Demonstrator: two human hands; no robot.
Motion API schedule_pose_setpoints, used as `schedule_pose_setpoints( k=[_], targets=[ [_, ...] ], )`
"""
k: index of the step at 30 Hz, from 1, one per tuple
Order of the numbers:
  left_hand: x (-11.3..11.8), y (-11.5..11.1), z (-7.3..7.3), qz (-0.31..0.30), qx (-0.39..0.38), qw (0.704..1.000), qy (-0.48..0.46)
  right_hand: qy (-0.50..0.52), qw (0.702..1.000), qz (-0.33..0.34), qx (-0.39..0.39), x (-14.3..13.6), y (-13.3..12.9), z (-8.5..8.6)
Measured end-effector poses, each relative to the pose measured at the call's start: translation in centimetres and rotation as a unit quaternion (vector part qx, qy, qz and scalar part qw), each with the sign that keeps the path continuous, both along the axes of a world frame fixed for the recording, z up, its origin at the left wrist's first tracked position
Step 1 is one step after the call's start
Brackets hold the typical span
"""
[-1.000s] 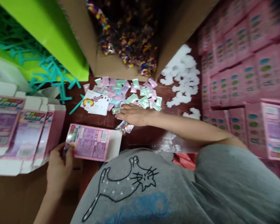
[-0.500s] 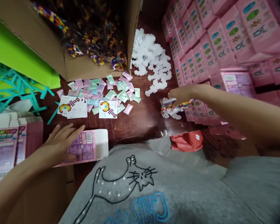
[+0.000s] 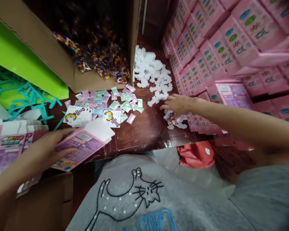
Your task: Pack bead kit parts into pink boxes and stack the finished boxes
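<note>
My left hand (image 3: 59,144) is closed round a pink and purple carton (image 3: 80,144), which is tilted, with its white end flaps standing open towards the right. My right hand (image 3: 177,104) has its fingers stretched out to the left, apart from anything I can see in them. Partly beneath that hand lie a small clear bag of coloured beads (image 3: 170,120) and white perforated pieces (image 3: 180,123). A pile of similar white pegboard pieces (image 3: 149,69) spreads just beyond the fingertips.
Printed pattern cards (image 3: 78,116) and small pastel sachets (image 3: 114,105) lie mid-table. Behind them stands a cardboard box (image 3: 80,81) holding bead bags. Turquoise plastic sticks (image 3: 33,99) and flat-topped cartons (image 3: 12,141) are at left. Stacked pink boxes (image 3: 207,57) wall the right; a red bag (image 3: 196,155) sits below the edge.
My left hand, flat on the carton before, now grips it and has tilted it up. My right hand has let go of the bead bag and moved slightly left.
</note>
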State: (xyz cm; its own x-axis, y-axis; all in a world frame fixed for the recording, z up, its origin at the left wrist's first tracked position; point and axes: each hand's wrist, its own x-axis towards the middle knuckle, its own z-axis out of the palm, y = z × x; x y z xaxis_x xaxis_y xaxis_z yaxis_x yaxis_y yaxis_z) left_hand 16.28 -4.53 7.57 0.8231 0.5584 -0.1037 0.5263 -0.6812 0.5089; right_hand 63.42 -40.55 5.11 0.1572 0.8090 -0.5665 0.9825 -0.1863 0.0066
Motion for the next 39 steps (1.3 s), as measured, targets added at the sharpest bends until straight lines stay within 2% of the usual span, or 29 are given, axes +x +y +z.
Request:
schedule_pose_setpoints(
  k=[2, 4, 7, 10, 12, 14, 16, 20, 23, 24, 26, 28, 30, 32, 34, 36, 39],
  targets=[
    [-0.4, -0.5, 1.5, 0.028, 0.015, 0.999, 0.025, -0.015, 1.000, 0.022, 0.007, -0.4, 0.0, 0.3],
    [-0.9, -1.5, 2.2, 0.061, 0.007, 0.998, 0.018, -0.019, 0.999, 0.030, 0.019, -0.9, -0.2, 0.8],
    [-0.9, -4.3, 1.6, 0.089, -0.049, 0.994, -0.036, 0.005, 1.000, -0.006, 0.007, -1.9, -0.2, 2.5],
    [0.4, -7.7, -0.2, 0.098, -0.109, 0.984, -0.098, 0.009, 0.996, -0.088, 0.000, -3.5, 1.7, 6.0],
    [1.7, -9.8, -1.5, 0.105, -0.142, 0.977, -0.120, -0.013, 0.993, -0.108, 0.054, -5.5, 4.4, 9.2],
    [3.1, -11.6, -2.6, 0.096, -0.176, 0.970, -0.139, -0.034, 0.990, -0.075, 0.118, -8.2, 7.8, 12.2],
    [4.2, -12.8, -3.4, 0.081, -0.210, 0.959, -0.175, -0.042, 0.992, -0.020, 0.117, -11.0, 11.1, 14.4],
    [5.3, -13.3, -4.2, 0.051, -0.246, 0.934, -0.255, -0.025, 0.998, 0.046, -0.025, -14.8, 16.0, 16.0],
    [4.9, -12.8, -4.3, 0.018, -0.239, 0.935, -0.260, 0.078, 0.989, 0.063, -0.110, -16.0, 17.7, 17.1],
    [4.6, -12.6, -4.4, 0.020, -0.232, 0.938, -0.257, 0.120, 0.985, 0.064, -0.111, -16.1, 18.0, 17.7],
    [4.2, -11.9, -4.8, 0.067, -0.217, 0.938, -0.262, 0.172, 0.981, 0.069, -0.059, -16.0, 18.4, 18.9],
    [4.1, -11.1, -5.5, 0.107, -0.213, 0.931, -0.278, 0.160, 0.983, 0.087, 0.019, -15.4, 18.6, 20.0],
    [4.2, -10.7, -5.6, 0.110, -0.225, 0.926, -0.282, 0.110, 0.985, 0.117, 0.058, -14.6, 18.4, 20.6],
    [4.3, -11.2, -5.0, 0.094, -0.237, 0.926, -0.280, 0.067, 0.987, 0.133, 0.065, -13.9, 18.2, 20.2],
    [4.5, -12.2, -4.1, 0.072, -0.246, 0.925, -0.280, 0.059, 0.989, 0.115, 0.073, -13.5, 18.0, 19.0],
    [5.0, -13.1, -3.6, 0.046, -0.260, 0.922, -0.283, 0.080, 0.991, 0.067, 0.083, -13.3, 18.0, 17.3],
    [5.8, -13.6, -4.1, 0.019, -0.291, 0.914, -0.284, 0.089, 0.994, 0.032, 0.055, -13.8, 18.2, 15.4]
  ],
)
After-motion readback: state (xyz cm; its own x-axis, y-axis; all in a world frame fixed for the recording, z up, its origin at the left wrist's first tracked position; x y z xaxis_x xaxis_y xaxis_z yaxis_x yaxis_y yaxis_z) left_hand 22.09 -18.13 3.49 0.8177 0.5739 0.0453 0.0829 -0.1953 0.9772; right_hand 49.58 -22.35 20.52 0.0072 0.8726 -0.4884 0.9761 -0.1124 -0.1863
